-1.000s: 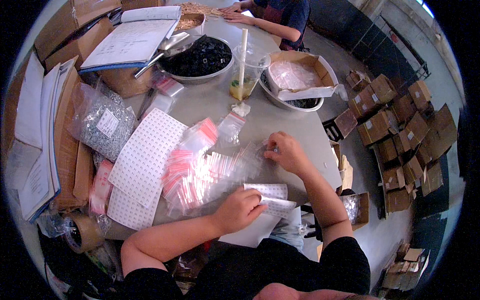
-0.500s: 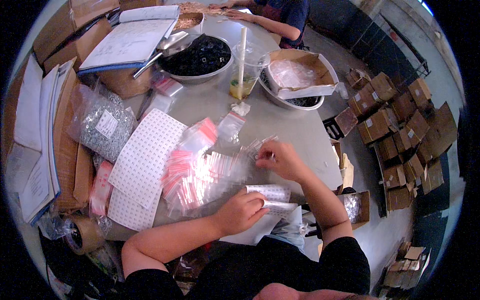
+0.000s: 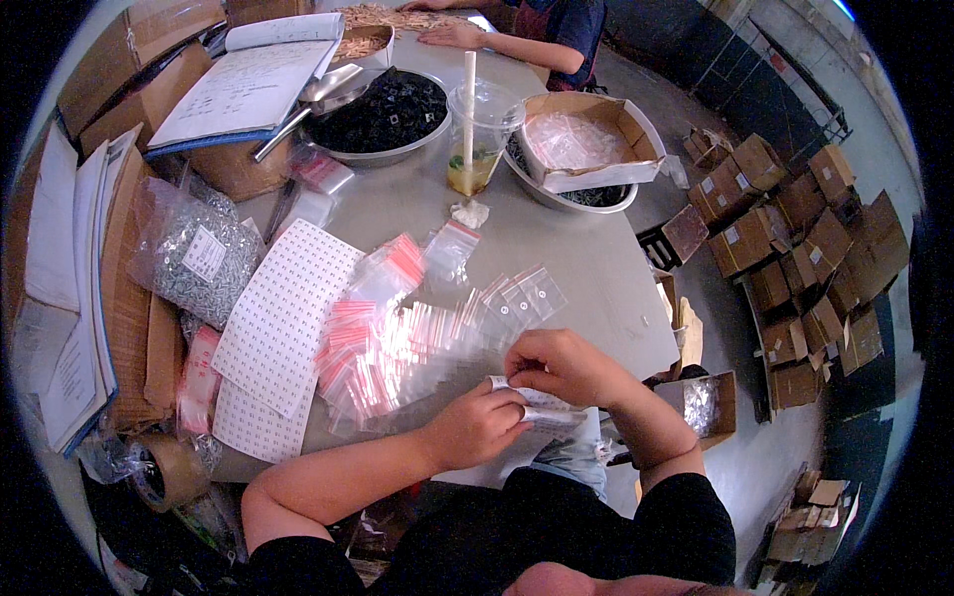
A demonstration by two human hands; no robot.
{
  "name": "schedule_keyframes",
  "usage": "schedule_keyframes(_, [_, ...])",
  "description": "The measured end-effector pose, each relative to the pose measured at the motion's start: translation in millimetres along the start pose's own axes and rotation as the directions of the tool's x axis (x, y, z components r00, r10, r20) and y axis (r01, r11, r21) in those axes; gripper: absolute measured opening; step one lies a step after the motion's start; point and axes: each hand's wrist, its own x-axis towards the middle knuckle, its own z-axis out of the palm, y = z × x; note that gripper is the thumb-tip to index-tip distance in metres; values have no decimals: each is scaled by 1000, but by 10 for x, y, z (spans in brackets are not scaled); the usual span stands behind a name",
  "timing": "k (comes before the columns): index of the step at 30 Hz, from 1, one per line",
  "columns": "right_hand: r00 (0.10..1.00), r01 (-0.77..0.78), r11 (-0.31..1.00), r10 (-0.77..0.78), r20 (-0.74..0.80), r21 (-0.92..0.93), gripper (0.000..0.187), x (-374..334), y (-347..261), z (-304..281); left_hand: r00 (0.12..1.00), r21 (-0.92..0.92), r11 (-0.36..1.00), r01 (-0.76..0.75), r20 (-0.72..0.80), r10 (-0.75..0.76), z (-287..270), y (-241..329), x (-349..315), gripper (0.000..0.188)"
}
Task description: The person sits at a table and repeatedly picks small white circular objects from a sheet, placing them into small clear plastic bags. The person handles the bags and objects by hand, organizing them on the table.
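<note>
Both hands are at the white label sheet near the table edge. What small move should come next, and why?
Probably peel one label free. The left hand pins the label sheet and the right hand pinches at its top edge, while the small zip bags lie fanned just beyond, within reach.

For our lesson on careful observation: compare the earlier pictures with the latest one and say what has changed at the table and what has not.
The right hand has drawn back from the small clear bags toward the body and now meets the left hand on the white label strip. The left hand has stayed on that strip. The bags, the label sheets, the drink cup and the bowl of black parts lie as before.
</note>
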Motion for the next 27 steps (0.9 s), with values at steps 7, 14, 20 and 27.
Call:
schedule_keyframes(7, [1000, -11, 964, 17, -20, 267, 10, 4, 340, -74, 994, -71, 993, 95, -56, -99, -10, 0, 17, 17])
schedule_keyframes(14, [923, -153, 987, 123, -364, -56, 24, 457, 933, -268, 989, -76, 986, 148, 3, -148, -65, 2, 34, 18])
schedule_keyframes(20, [857, -231, 941, 75, -510, -249, 26, 492, 929, -309, 990, -86, 986, 142, 6, -142, -74, 21, 34, 18])
schedule_keyframes(27, [948, -147, 972, 85, -306, -186, 23, 561, 761, -178, 992, -90, 988, 122, -14, -124, -23, -12, 15, 19])
